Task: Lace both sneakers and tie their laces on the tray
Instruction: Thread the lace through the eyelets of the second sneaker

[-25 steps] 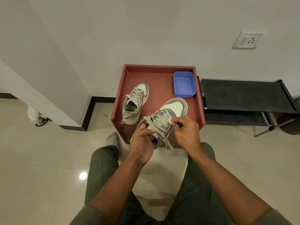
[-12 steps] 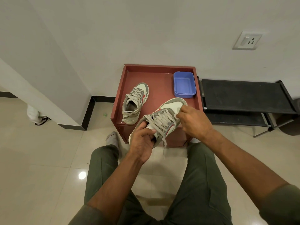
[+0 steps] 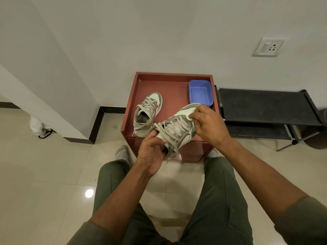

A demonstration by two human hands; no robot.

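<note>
The left hand (image 3: 152,152) grips the heel of 1 sneaker (image 3: 177,128), tilted over the near edge of the red tray (image 3: 169,82). The right hand (image 3: 208,124) pinches its laces (image 3: 174,129) near the toe. The other sneaker (image 3: 147,114) lies inside the tray at its left, a blue tub (image 3: 200,92) in its far right corner.
</note>
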